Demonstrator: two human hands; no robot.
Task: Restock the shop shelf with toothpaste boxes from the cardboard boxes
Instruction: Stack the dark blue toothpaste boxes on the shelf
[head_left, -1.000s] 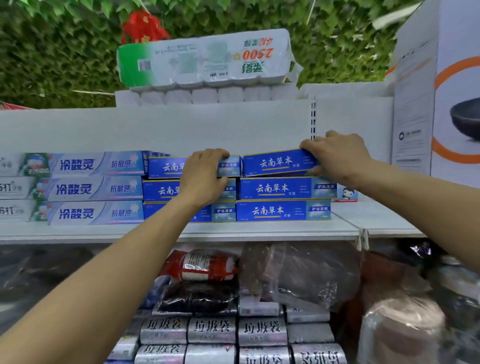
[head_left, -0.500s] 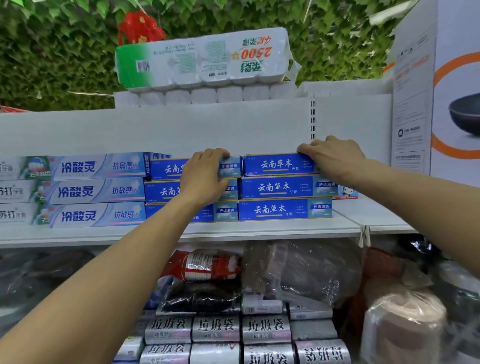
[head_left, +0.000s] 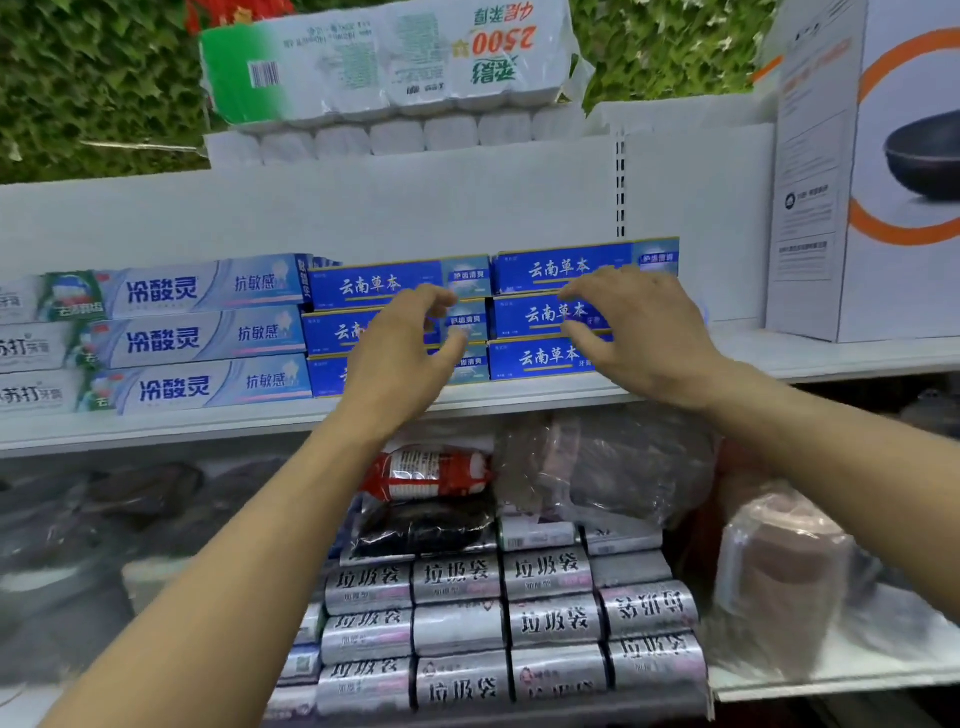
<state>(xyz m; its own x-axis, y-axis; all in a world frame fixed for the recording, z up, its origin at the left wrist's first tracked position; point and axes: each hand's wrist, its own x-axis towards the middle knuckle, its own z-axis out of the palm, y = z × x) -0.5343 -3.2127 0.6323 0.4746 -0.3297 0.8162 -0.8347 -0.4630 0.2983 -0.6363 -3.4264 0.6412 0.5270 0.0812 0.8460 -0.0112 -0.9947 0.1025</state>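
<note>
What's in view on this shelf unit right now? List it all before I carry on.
blue toothpaste boxes: six fronts, blue, two stacks of three, middle of the upper shelf
pale toothpaste boxes: three, white and light blue, stacked left of the blue ones
cut-off boxes: three, white, far left edge
shelf: one, white, under the boxes
toilet paper pack: one, white and green, on top of the back panel
large carton: one, white with an orange ring, right end
bin bag rolls: many, silver, lower shelf
red pack: one, red and white, above the rolls
left hand: in front of the left blue stack, holds nothing
right hand: in front of the right blue stack, holds nothing
</note>
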